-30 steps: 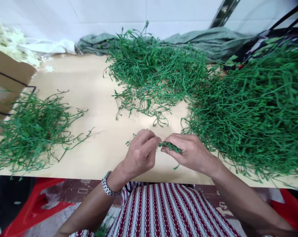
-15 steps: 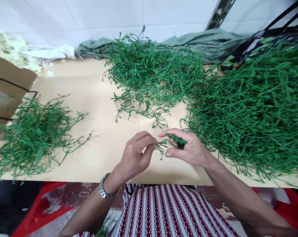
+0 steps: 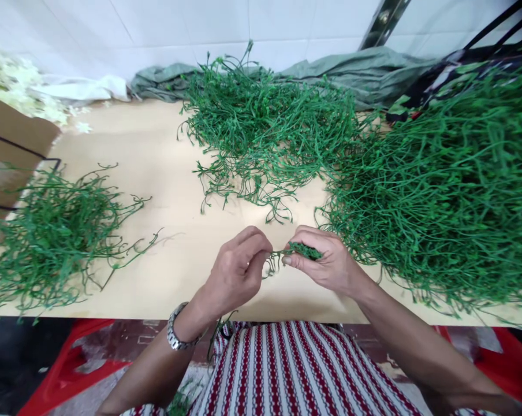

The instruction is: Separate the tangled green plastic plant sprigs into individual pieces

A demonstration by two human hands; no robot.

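Note:
My left hand [image 3: 242,267], with a metal watch [image 3: 177,330] on its wrist, pinches a thin green artificial stem [image 3: 273,263] whose branching ends hang between my hands. Close by on the right, my right hand [image 3: 324,260] is closed around a small clump of green plastic pieces [image 3: 305,250]. Its thumb and forefinger meet at the stem's other end. Both hands are just above the table near its front edge. The tips of my left fingers are partly hidden.
Loose green stems lie in a pile at the left [image 3: 48,237], another at the back [image 3: 269,115] and a large heap at the right [image 3: 451,196]. A cardboard box [image 3: 16,130] and white flowers [image 3: 10,81] stand at the far left. Green cloth [image 3: 351,72] runs along the wall.
My right thumb and forefinger have closed from spread apart onto the stem beside the clump. My left hand keeps its pinch, shifted slightly left. The piles look the same.

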